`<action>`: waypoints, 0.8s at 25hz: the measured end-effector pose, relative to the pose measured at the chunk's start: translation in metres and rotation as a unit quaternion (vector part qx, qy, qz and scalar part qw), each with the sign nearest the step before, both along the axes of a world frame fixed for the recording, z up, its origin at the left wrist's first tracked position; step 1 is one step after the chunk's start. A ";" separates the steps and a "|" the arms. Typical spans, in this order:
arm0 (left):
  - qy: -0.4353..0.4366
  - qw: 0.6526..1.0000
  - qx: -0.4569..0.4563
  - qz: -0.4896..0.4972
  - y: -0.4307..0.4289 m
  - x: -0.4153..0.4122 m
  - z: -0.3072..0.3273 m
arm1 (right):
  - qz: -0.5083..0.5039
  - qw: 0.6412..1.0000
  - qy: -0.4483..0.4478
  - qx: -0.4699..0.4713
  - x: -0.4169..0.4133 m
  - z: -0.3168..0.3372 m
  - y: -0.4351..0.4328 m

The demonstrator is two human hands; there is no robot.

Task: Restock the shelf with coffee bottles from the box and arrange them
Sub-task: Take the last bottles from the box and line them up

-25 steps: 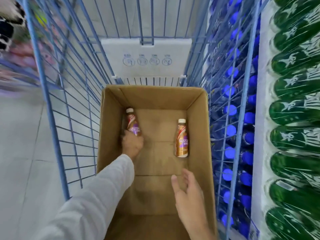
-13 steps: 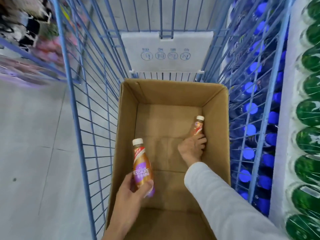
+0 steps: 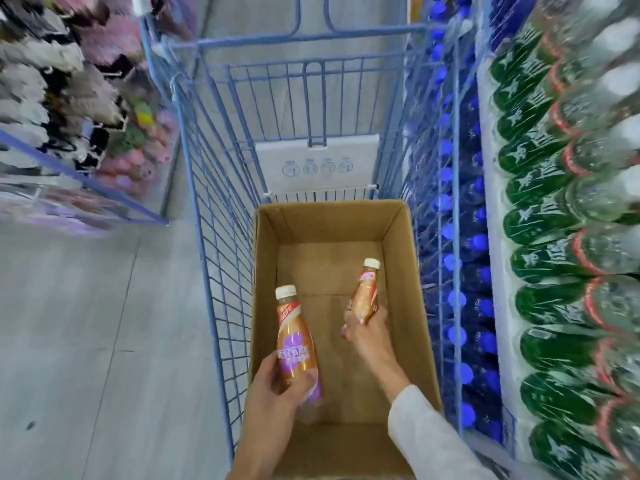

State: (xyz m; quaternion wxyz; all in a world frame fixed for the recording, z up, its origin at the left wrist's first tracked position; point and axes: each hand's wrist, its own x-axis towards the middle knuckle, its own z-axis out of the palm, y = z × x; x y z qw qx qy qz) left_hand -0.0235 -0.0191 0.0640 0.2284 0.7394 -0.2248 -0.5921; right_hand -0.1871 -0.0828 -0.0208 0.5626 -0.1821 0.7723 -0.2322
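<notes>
Blurred goods hang on a display rack (image 3: 72,95) at far left, above a grey shop floor (image 3: 86,341). Beside them stands a blue wire cart (image 3: 221,271), and in it an open cardboard box (image 3: 265,289), its brown bottom bare between the two hands.

The person's left hand (image 3: 277,396) reaches in over the box's near-left corner, fingers and thumb wrapped round the lower half of a coffee bottle (image 3: 294,337). The bottle is caramel-coloured with a purple label and a white cap, and is held nearly upright with its cap toward the far end of the box.

To its right the right hand (image 3: 369,332), at the end of a pale sleeve (image 3: 426,431), grasps the base of a second coffee bottle (image 3: 363,296). That one leans slightly to the right, white cap uppermost, close to the box's right wall — whether its base touches the cardboard cannot be told.

Beyond the box, a white panel (image 3: 315,164) printed with four round icons hangs at the cart's far end.

Outside the cart's right side, rows of blue-capped bottles (image 3: 453,265) fill a shelf — and further right come shrink-wrapped green bottles (image 3: 540,271), smeared by motion blur.
</notes>
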 end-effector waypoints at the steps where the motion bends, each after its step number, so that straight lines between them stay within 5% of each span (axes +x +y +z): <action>1: 0.010 1.000 -0.019 -0.003 0.000 0.002 0.014 | -0.008 1.000 -0.011 -0.023 0.004 0.025 0.014; 8: 0.107 0.974 -0.166 -0.114 0.038 0.029 0.114 | -0.119 0.975 -0.018 -0.187 0.033 0.198 0.119; 13: 0.161 0.942 -0.210 -0.207 0.083 0.025 0.169 | -0.219 0.947 0.005 -0.234 0.049 0.263 0.226; 20: 0.245 0.853 -0.223 -0.404 0.164 -0.056 0.220 | -0.381 0.876 0.066 -0.287 0.025 0.324 0.378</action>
